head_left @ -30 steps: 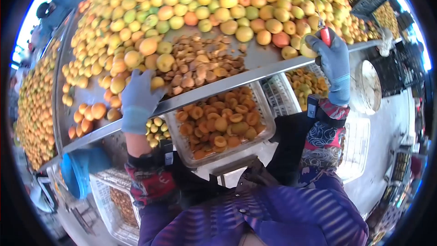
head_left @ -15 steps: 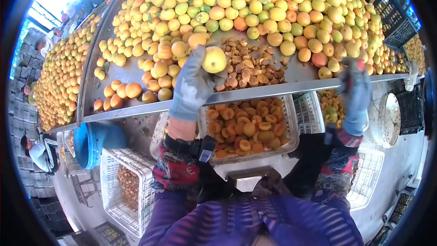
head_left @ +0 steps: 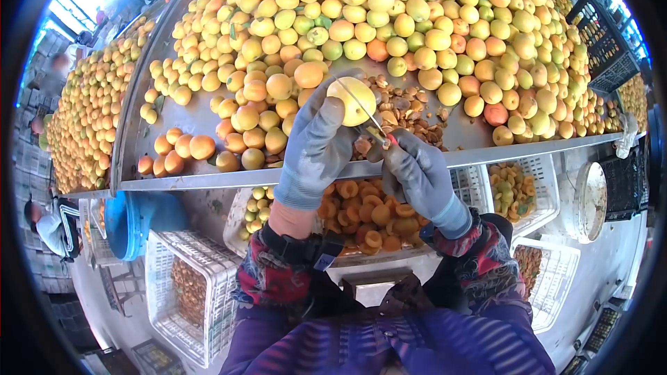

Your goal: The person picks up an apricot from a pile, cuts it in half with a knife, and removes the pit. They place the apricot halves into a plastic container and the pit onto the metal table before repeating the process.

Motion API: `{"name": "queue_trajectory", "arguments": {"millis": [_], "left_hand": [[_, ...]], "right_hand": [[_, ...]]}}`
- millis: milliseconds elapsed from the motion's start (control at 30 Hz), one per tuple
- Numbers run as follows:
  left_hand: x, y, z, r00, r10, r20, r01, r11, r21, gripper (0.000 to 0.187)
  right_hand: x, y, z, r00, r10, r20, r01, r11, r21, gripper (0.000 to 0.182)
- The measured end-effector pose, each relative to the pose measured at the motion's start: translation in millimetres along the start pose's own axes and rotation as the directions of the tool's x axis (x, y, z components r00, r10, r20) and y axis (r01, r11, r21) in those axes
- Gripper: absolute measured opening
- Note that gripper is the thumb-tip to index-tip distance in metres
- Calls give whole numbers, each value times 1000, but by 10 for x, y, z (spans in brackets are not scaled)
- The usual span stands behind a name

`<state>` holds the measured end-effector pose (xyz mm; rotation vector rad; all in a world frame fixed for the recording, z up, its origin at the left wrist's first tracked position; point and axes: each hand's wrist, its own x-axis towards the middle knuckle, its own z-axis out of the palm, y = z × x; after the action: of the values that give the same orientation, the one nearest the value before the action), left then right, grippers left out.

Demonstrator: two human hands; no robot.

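My left hand [head_left: 314, 142], in a grey-blue glove, is closed around a yellow apricot [head_left: 356, 105] above the table's front edge. In my right hand [head_left: 420, 173], also gloved, is a small knife [head_left: 376, 125] with a thin blade and some red by the grip. The blade lies against the apricot's face. Behind my hands, a heap of brown apricot pits [head_left: 410, 107] rests on the metal table [head_left: 229, 182]. Below the edge, a white crate of halved apricots [head_left: 372, 215] is partly covered by my hands and forearms.
Whole apricots [head_left: 389, 7] are piled across the table. Beneath it stand a blue bucket [head_left: 135, 226], a white crate with pits [head_left: 201, 264], a crate of greenish halves [head_left: 513, 191] and a white bucket [head_left: 590, 201]. A person [head_left: 52, 226] is at the far left.
My right hand has come in from the right edge to the left hand, bringing the knife to the apricot. My left hand has shifted slightly right with the apricot.
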<state>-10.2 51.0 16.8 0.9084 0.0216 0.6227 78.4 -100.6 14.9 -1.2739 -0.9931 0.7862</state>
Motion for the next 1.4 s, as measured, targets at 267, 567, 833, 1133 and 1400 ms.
{"name": "queue_trajectory", "arguments": {"millis": [267,567,833,1133,1400], "left_hand": [[-26,-59,77,1000,-26,-18,27,998,63,59],[-6,-103,54,997,59,41,-66,972,227,55],[35,-48,104,980,194,47,-175,719,673,59],[15,-196,218,982,160,-104,-128,955,267,44],[-16,-177,159,983,-107,-148,114,993,34,39]], "right_hand": [[-11,168,-41,983,-174,-65,165,977,-132,40],[4,223,29,989,-45,-139,31,995,-99,28],[25,257,45,978,-69,-195,70,998,-2,25],[53,306,77,956,-134,-260,75,971,-226,30],[27,330,79,952,-141,-272,62,959,-278,30]]}}
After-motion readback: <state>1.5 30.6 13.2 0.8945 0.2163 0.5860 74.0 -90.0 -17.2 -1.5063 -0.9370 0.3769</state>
